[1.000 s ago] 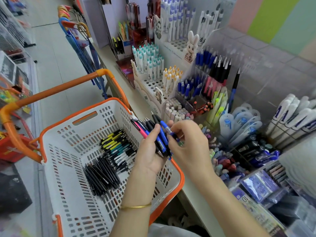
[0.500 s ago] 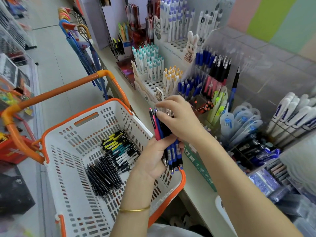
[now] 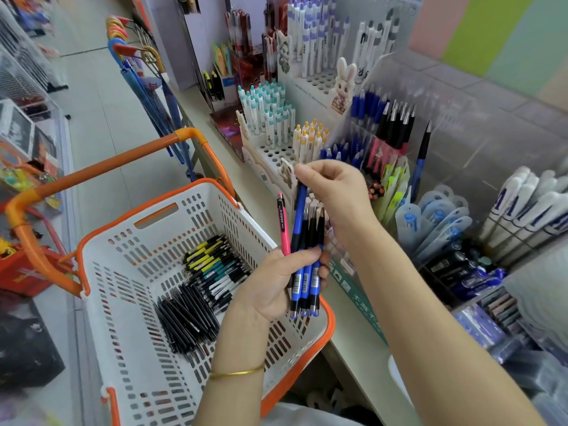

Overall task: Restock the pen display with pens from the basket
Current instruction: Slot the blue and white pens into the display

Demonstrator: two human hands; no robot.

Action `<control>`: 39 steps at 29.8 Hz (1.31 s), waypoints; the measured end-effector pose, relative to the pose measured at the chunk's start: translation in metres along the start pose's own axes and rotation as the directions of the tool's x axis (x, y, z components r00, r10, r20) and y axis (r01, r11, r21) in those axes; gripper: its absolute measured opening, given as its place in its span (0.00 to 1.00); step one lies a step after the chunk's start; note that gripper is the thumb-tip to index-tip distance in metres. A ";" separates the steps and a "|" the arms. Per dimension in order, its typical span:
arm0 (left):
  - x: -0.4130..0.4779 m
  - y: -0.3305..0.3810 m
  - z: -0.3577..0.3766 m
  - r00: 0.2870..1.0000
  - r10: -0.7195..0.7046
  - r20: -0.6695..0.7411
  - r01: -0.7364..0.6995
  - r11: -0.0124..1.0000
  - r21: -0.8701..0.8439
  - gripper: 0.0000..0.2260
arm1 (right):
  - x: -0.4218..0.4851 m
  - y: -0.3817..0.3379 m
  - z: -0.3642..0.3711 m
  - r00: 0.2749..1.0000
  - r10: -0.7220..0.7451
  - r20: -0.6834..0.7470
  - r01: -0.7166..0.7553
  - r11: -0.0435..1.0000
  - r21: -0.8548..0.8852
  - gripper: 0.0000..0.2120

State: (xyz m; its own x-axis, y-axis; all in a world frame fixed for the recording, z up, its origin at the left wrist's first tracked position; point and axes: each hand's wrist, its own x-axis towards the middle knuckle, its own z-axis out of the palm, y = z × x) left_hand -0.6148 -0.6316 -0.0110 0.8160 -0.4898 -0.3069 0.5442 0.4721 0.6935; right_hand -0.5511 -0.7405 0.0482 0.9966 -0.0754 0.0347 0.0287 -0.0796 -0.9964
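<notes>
Pens [image 3: 307, 287], lettering illegible, gripped by left hand [image 3: 270, 287]

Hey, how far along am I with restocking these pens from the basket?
Probably early. Done: the pen display holds blue and black rows, though when they went in isn't visible. In hand: your left hand grips a bundle of pens; your right hand pinches one blue pen at its top. Left: two piles of pens in the basket.

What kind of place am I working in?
Probably a stationery shop: tiered pen displays stand in rows, a shopping basket holds loose pens, and umbrellas hang nearby.
</notes>
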 end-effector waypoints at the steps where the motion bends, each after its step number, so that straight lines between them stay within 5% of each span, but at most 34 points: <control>1: 0.000 -0.002 -0.001 1.000 -0.009 -0.006 0.009 1.000 -0.023 0.10 | 0.002 -0.002 -0.001 0.998 -0.016 -0.064 0.018 0.999 0.034 0.06; 4: 0.001 -0.004 -0.005 0.999 -0.034 -0.026 0.031 0.991 -0.131 0.09 | 0.003 -0.010 -0.009 0.958 -0.096 -0.272 0.129 0.986 0.104 0.06; 7: 0.005 -0.007 -0.006 0.991 0.000 -0.135 -0.030 0.974 -0.224 0.08 | -0.010 -0.008 -0.019 0.902 -0.253 -0.350 0.255 0.966 -0.041 0.05; 11: 0.013 -0.004 -0.006 0.951 0.060 -0.304 -0.157 0.939 -0.306 0.10 | -0.048 0.024 -0.012 0.925 -0.352 -0.142 0.283 0.890 -0.358 0.08; 15: 0.018 -0.003 -0.008 0.927 0.040 -0.373 -0.154 0.947 -0.282 0.14 | -0.070 0.052 -0.006 0.911 -0.412 0.018 0.369 0.795 -0.481 0.11; 22: 0.016 -0.004 -0.006 0.915 0.102 -0.391 -0.179 0.970 -0.166 0.08 | -0.070 0.050 -0.011 0.906 -0.385 0.175 0.414 0.721 -0.555 0.06; 27: 0.011 -0.003 0.001 0.935 0.180 -0.305 -0.189 0.982 0.001 0.12 | -0.056 0.028 -0.006 0.936 -0.350 0.024 0.318 0.817 -0.482 0.04; 31: 0.012 -0.008 0.006 0.950 0.227 -0.217 -0.195 0.968 0.156 0.14 | -0.026 0.012 0.005 0.966 -0.181 0.188 0.259 0.732 -0.630 0.17; 34: 0.011 -0.010 0.009 0.951 0.196 -0.241 -0.158 0.973 0.170 0.12 | -0.012 0.011 0.008 0.958 -0.122 0.259 0.270 0.687 -0.675 0.16; 37: 0.009 -0.009 0.007 0.960 0.138 -0.242 -0.106 0.984 0.140 0.06 | -0.001 0.006 0.005 0.966 -0.172 0.192 0.254 0.756 -0.603 0.10; 39: 0.008 -0.009 0.006 0.965 0.099 -0.245 -0.076 0.992 0.101 0.05 | 0.003 -0.004 0.000 0.973 -0.232 0.019 0.213 0.856 -0.470 0.07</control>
State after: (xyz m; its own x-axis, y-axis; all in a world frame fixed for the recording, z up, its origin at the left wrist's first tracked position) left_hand -0.6150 -0.6444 -0.0156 0.8885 -0.2466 -0.3869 0.4582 0.4312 0.7773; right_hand -0.5485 -0.7408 0.0526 0.9641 -0.0362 0.2631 0.2002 -0.5517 -0.8097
